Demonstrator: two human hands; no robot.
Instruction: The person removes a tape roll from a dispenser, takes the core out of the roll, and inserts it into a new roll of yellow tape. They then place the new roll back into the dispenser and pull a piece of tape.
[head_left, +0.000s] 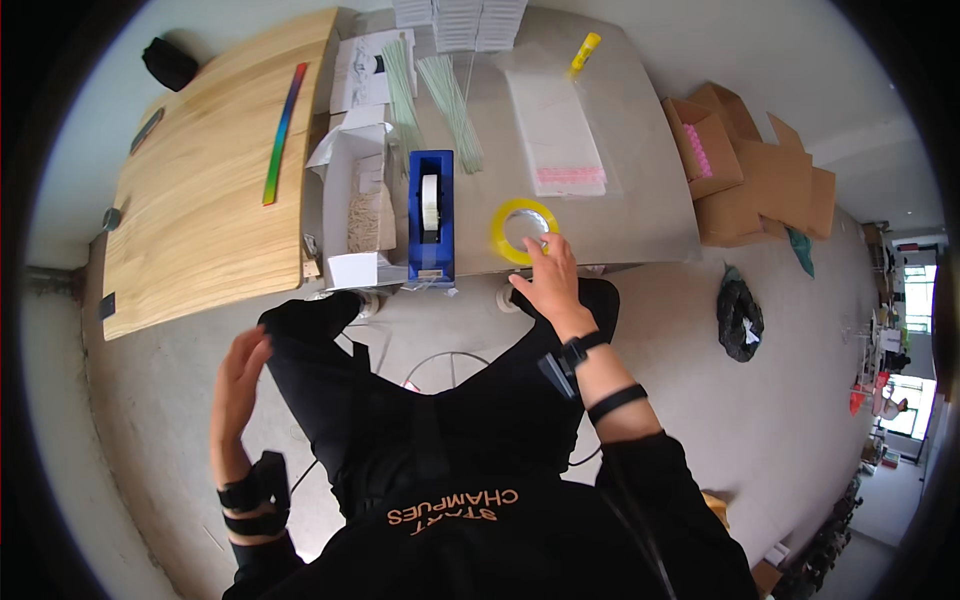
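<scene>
A roll of clear tape with a yellow rim (507, 248) lies near the front edge of the grey table. Above its near right side is my right hand (553, 285), fingers stretched and thumb apart; whether the fingertips touch the roll I cannot tell. My left hand (240, 380) hangs in the air beside my left knee, slightly blurred, its fingers extended and nothing in it. To the left of the roll stands a blue tape dispenser (417, 220) holding a white roll. Farther back on the right lies a stack of clear plastic bags (555, 130) with a pink strip.
Left of the dispenser is an open white box (345, 190) with brown pieces inside. Bundles of pale green strips (450, 105) and a yellow glue stick (586, 52) lie farther back. A wooden board (210, 180) adjoins the table; cardboard boxes (765, 190) stand at right.
</scene>
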